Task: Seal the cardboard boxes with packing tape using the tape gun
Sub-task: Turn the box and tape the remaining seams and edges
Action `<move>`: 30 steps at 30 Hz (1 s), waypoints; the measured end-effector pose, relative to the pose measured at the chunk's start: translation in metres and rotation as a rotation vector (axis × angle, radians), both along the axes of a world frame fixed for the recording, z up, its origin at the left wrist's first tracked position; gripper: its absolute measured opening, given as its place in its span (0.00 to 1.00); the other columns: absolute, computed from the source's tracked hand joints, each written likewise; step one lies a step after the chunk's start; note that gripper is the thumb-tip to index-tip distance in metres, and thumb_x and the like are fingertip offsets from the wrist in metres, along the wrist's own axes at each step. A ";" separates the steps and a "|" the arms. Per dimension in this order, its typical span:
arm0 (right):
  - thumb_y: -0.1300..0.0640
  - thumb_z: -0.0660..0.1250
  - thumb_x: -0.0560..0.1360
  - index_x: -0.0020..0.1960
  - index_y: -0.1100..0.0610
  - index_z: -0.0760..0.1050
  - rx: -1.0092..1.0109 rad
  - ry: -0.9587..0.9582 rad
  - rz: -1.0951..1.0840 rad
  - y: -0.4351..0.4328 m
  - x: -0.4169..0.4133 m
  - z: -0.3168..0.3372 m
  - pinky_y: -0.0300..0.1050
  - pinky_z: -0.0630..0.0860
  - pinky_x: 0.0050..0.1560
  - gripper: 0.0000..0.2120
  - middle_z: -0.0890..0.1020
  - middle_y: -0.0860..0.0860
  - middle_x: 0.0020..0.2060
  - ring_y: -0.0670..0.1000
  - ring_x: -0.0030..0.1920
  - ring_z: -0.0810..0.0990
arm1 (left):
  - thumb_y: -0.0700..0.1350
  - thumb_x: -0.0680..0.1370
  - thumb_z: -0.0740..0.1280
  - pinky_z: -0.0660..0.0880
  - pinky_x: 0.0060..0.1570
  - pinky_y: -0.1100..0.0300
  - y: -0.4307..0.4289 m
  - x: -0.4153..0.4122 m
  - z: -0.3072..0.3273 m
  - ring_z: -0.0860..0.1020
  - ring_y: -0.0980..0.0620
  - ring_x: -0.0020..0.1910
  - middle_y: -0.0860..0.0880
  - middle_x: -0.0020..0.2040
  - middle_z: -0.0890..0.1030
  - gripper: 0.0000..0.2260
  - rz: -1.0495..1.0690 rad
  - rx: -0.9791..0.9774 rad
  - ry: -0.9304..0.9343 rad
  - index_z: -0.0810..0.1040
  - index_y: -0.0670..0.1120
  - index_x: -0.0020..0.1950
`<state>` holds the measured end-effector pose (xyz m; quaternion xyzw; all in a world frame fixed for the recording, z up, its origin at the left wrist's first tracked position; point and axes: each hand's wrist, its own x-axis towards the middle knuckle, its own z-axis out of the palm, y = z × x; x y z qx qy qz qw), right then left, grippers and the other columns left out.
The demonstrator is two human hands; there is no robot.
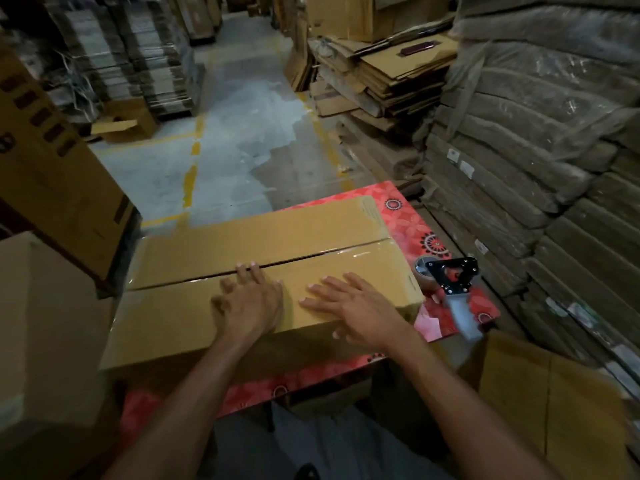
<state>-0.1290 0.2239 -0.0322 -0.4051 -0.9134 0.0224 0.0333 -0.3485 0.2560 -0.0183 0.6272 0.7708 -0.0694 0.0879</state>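
Warehouse stacks of flattened cardboard (pixel 519 150) crowd a red floral tabletop (pixel 405 216), where the left hand (pixel 251 299) and right hand (pixel 356 308) press flat, fingers straight and holding nothing, on the near flap of the cardboard box (pixel 263 233). Left fingertips reach its centre seam. At the box's three o'clock the tape gun (pixel 452 282) lies on the tabletop.

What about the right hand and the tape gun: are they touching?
Apart. The head view shows the right hand flat on the box; red patterned surface lies between it and the tape gun.
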 end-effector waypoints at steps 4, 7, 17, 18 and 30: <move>0.49 0.70 0.75 0.78 0.40 0.57 0.146 0.078 -0.109 0.000 0.006 -0.014 0.60 0.55 0.76 0.36 0.63 0.45 0.77 0.52 0.78 0.60 | 0.59 0.84 0.45 0.45 0.73 0.29 -0.005 0.000 -0.005 0.44 0.37 0.80 0.40 0.82 0.46 0.32 0.063 0.046 -0.057 0.46 0.40 0.82; 0.51 0.71 0.74 0.78 0.40 0.57 0.173 0.086 -0.164 0.002 0.005 -0.018 0.62 0.54 0.75 0.37 0.63 0.45 0.77 0.54 0.78 0.59 | 0.62 0.84 0.41 0.36 0.74 0.34 0.002 0.000 -0.008 0.39 0.48 0.81 0.48 0.82 0.40 0.32 -0.197 0.117 -0.035 0.42 0.45 0.82; 0.58 0.65 0.79 0.62 0.55 0.77 0.030 0.976 -1.122 0.007 0.114 -0.032 0.49 0.74 0.59 0.13 0.80 0.51 0.56 0.50 0.57 0.76 | 0.66 0.81 0.37 0.36 0.77 0.39 0.074 0.055 -0.001 0.37 0.52 0.80 0.58 0.80 0.37 0.30 -0.753 0.123 -0.070 0.37 0.58 0.81; 0.58 0.66 0.77 0.61 0.55 0.78 -0.047 0.861 -1.257 0.011 0.132 -0.046 0.48 0.75 0.55 0.13 0.81 0.52 0.54 0.53 0.55 0.78 | 0.67 0.81 0.38 0.37 0.77 0.40 0.082 0.065 -0.002 0.37 0.52 0.80 0.58 0.80 0.37 0.30 -0.772 0.122 -0.085 0.37 0.57 0.81; 0.59 0.62 0.75 0.44 0.54 0.76 -0.564 0.275 -1.446 0.059 0.198 -0.177 0.52 0.83 0.46 0.05 0.79 0.52 0.41 0.55 0.43 0.81 | 0.69 0.80 0.39 0.40 0.77 0.40 0.136 0.117 -0.015 0.37 0.52 0.80 0.57 0.81 0.38 0.31 -0.868 0.126 -0.166 0.36 0.60 0.81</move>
